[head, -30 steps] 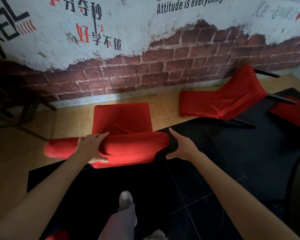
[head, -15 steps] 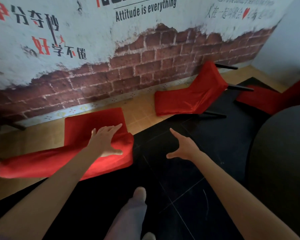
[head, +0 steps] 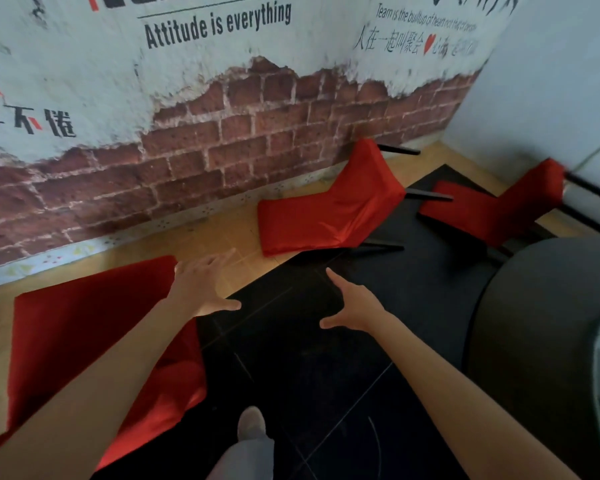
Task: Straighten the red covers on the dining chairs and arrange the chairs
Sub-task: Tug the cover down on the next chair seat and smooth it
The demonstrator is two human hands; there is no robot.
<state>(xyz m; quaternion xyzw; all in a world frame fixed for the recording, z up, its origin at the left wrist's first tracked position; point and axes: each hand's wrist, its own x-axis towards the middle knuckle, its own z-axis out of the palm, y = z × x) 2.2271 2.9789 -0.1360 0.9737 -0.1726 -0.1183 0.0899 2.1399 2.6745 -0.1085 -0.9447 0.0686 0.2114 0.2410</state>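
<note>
From the head view, both arms reach forward over the dark floor. The left hand (head: 203, 289) has its fingers spread and straight, holding nothing, just past the right edge of the near chair (head: 94, 341), whose red cover lies rumpled under the forearm. The right hand (head: 352, 306) is spread wide too, thumb out, empty. Beyond the hands, by the brick wall (head: 222, 143), a second chair (head: 329, 209) lies tipped on its side. Right of it lies a third chair (head: 492, 206), also tipped, near a dark round table (head: 541, 327).
</note>
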